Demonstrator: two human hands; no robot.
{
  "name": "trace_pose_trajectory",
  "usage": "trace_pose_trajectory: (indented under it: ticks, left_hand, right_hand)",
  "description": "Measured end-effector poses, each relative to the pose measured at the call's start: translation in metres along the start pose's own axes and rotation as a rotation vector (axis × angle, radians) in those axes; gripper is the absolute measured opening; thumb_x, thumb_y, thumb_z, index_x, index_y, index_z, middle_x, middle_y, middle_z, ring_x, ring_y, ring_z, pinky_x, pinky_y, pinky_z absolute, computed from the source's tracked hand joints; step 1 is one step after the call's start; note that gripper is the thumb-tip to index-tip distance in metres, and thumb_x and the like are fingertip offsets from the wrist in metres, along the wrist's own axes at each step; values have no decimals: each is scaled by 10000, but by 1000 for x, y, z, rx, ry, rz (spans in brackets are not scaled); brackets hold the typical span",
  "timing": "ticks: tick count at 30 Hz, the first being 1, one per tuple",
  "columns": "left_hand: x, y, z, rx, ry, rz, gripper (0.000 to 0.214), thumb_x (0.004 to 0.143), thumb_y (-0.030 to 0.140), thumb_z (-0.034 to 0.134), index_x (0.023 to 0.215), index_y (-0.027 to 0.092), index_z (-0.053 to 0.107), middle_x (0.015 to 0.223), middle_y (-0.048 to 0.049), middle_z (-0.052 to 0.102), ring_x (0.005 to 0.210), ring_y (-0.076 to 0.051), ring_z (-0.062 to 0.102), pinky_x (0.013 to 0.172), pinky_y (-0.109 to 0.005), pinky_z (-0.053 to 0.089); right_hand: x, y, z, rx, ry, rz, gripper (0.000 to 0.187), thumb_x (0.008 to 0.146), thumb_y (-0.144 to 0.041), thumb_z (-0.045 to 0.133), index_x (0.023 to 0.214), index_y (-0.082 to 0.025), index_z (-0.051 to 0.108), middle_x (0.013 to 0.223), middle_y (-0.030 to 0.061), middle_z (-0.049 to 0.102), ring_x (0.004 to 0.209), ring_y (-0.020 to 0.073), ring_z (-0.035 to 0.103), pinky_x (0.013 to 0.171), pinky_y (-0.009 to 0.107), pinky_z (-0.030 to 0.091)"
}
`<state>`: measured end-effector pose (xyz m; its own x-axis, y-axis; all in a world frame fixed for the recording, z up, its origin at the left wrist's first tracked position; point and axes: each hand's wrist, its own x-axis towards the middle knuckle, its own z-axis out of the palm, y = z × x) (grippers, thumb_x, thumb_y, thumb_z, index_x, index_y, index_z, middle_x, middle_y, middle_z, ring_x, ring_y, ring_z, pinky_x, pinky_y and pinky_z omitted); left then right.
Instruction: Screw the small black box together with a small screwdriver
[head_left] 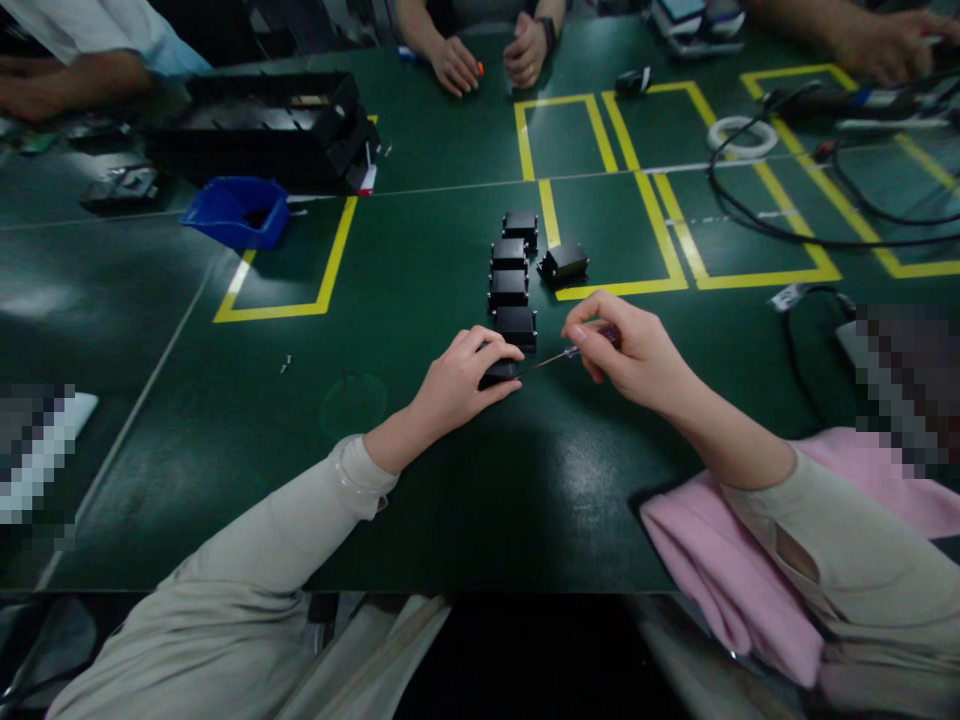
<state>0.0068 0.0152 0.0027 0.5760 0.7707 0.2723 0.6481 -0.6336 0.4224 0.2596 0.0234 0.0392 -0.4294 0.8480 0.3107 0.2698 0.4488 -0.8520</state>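
My left hand (471, 375) is closed around a small black box (498, 374) on the green table, thumb on the near side and fingers over the top. In my right hand (619, 345) is a screwdriver (566, 352) with a dark handle, held in a pinch. Its thin shaft points left, and the tip meets the right end of the box. Just beyond, several similar black boxes (514, 325) stand in a column, with silvery screws at their ends. Another black box (567, 262) sits askew to the right of the column.
A blue bin (238, 212) stands at the left before stacked black trays (262, 125). Loose screws (286, 364) lie left of my hand. A pink cloth (720, 560) is under my right forearm. Cables (787, 235) run at the right. Across the table, a co-worker's hands (457, 66) rest.
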Motion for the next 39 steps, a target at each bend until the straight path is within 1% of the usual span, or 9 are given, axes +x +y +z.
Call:
trace_pose_trajectory:
  ticks: [4, 10, 16, 22, 26, 28, 32, 36, 39]
  left_hand:
    - [0, 0, 0, 4, 3, 1, 270, 936, 266, 707, 1190, 229, 622, 1184, -79, 615, 1099, -256, 591, 946, -431, 524]
    - [0, -1, 0, 7, 1, 4, 284, 932, 265, 716, 1197, 229, 619, 1191, -80, 611, 1098, -257, 591, 942, -430, 525]
    - [0, 0, 0, 1, 1, 7, 288, 928, 253, 720, 1197, 216, 622, 1188, -85, 612, 1101, -261, 592, 940, -427, 525]
    - [0, 1, 0, -1, -1, 2, 283, 932, 251, 713, 1199, 225, 621, 1190, -83, 610, 1103, -257, 589, 938, -424, 528]
    - [0, 0, 0, 0, 2, 7, 293, 923, 247, 729, 1195, 207, 627, 1189, -91, 613, 1098, -262, 590, 932, -424, 527]
    - [0, 0, 0, 2, 5, 10, 295, 921, 244, 732, 1194, 205, 627, 1188, -90, 614, 1095, -261, 590, 931, -423, 526]
    - [0, -1, 1, 2, 6, 9, 284, 928, 246, 722, 1194, 220, 624, 1190, -82, 614, 1103, -256, 588, 945, -424, 520]
    - [0, -1, 1, 2, 6, 11, 285, 929, 253, 720, 1196, 218, 623, 1192, -84, 613, 1110, -259, 589, 946, -424, 522]
    - [0, -1, 1, 12, 7, 12, 289, 925, 250, 726, 1193, 217, 624, 1188, -83, 613, 1103, -260, 592, 939, -422, 525]
  right_hand:
    - [0, 2, 1, 27, 14, -8, 152, 1035, -374, 556, 990, -237, 508, 583, -95, 501, 410, 81, 485, 446, 239, 344]
    - [0, 1, 1, -16, 19, 15, 176, 1028, -372, 572, 926, -239, 516, 533, -95, 493, 400, 86, 475, 442, 244, 331]
    - [0, 2, 1, -8, 48, -28, 134, 1017, -344, 584, 1004, -237, 503, 630, -87, 519, 429, 81, 501, 483, 253, 364]
    - [0, 2, 0, -35, 25, 23, 158, 1026, -329, 567, 908, -233, 525, 518, -93, 493, 395, 85, 463, 438, 245, 318]
    - [0, 1, 0, -3, 27, 2, 44, 1018, -255, 548, 994, -231, 520, 588, -91, 511, 416, 83, 498, 457, 238, 362]
    - [0, 1, 1, -14, 37, -11, 57, 1017, -266, 554, 989, -227, 525, 589, -91, 508, 423, 81, 499, 464, 235, 366]
    - [0, 2, 1, -36, 34, 10, 145, 1022, -317, 574, 921, -222, 532, 517, -97, 485, 394, 76, 465, 434, 233, 320]
    - [0, 1, 0, -7, 18, -10, 50, 1012, -246, 563, 984, -224, 528, 569, -96, 497, 411, 76, 490, 454, 231, 350]
    - [1, 1, 0, -11, 25, -21, 62, 1007, -255, 573, 981, -221, 529, 594, -90, 513, 424, 73, 500, 467, 230, 359]
